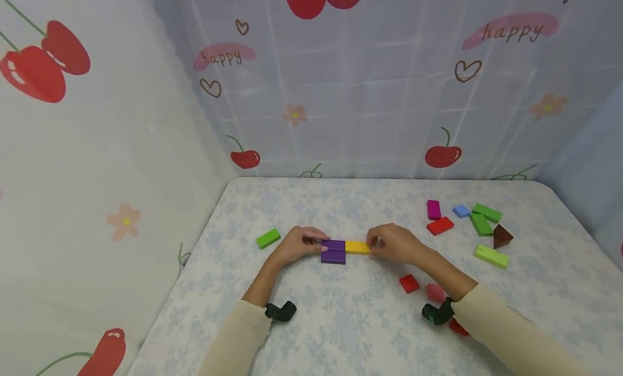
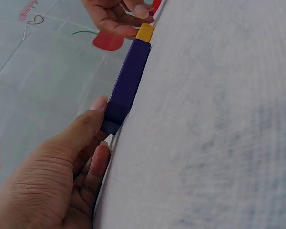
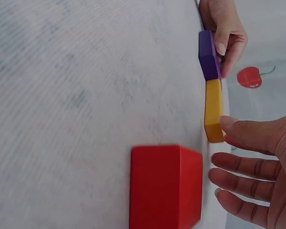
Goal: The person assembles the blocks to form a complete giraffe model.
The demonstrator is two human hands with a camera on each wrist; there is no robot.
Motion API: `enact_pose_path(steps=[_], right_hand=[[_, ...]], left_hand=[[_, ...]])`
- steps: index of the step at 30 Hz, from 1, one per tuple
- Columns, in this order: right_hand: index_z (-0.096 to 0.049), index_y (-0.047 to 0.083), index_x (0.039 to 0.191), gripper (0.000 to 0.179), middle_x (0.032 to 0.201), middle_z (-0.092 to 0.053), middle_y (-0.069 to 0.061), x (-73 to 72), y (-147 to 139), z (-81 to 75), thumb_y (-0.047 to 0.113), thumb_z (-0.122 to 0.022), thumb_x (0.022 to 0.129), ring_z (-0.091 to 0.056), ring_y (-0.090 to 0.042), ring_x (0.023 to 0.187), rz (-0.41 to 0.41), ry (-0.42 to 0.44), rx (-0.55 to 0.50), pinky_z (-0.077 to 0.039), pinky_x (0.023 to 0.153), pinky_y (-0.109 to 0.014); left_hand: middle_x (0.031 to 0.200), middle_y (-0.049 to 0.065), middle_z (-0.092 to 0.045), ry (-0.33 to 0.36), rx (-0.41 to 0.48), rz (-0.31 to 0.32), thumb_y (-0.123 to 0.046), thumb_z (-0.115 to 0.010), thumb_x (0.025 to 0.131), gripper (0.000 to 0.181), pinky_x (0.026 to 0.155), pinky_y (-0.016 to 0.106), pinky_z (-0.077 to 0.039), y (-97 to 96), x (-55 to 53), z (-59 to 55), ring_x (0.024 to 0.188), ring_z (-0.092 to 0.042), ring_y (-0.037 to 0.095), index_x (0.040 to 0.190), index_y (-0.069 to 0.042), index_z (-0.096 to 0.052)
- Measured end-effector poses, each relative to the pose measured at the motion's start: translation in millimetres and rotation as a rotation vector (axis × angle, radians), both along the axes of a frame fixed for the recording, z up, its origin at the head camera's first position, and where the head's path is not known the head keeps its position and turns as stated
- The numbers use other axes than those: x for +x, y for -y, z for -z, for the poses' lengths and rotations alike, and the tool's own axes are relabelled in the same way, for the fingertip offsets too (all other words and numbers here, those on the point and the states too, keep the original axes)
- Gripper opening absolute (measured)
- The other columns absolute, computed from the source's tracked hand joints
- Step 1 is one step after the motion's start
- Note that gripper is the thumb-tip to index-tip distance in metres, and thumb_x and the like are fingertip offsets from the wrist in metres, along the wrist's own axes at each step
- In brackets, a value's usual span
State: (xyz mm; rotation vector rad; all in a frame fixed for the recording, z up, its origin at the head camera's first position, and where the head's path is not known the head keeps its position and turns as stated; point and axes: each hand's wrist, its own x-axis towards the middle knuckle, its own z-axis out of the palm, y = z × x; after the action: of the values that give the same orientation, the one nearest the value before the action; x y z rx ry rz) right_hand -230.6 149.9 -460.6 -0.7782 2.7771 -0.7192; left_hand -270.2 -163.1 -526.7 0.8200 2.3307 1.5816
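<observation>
Two purple blocks [image 1: 333, 256] lie side by side, long edges together, at the middle of the table. My left hand [image 1: 298, 244] pinches the far one at its left end, and in the left wrist view its thumb lies against the purple block [image 2: 128, 76]. A yellow block [image 1: 357, 248] continues the far purple block's line to the right, end against end. At its right end my right hand [image 1: 396, 243] pinches it between thumb and index finger. In the right wrist view the thumb presses the yellow block [image 3: 213, 109], while the other fingers are spread below.
A green block [image 1: 268, 238] lies left of my left hand. Near my right forearm are a red block [image 1: 409, 283], a pink piece [image 1: 435, 292] and another red piece [image 1: 458, 327]. Several blocks, including a brown triangular one [image 1: 502, 236] and a magenta one [image 1: 433, 209], lie at the back right.
</observation>
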Motion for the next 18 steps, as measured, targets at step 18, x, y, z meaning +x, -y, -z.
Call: enact_pose_path(steps=[18], right_hand=[[-0.074, 0.007, 0.110, 0.026, 0.096, -0.071, 0.000, 18.0, -85.8, -7.6, 0.015, -0.083, 0.086, -0.061, -0.017, 0.083, 0.185, -0.056, 0.026, -0.053, 0.065, -0.027]], left_hand=[[0.112, -0.003, -0.074, -0.017, -0.026, -0.019, -0.017, -0.084, 0.086, 0.026, 0.068, 0.026, -0.049, -1.6, 0.4, 3.2, 0.087, -0.064, 0.016, 0.112, -0.018, -0.081]])
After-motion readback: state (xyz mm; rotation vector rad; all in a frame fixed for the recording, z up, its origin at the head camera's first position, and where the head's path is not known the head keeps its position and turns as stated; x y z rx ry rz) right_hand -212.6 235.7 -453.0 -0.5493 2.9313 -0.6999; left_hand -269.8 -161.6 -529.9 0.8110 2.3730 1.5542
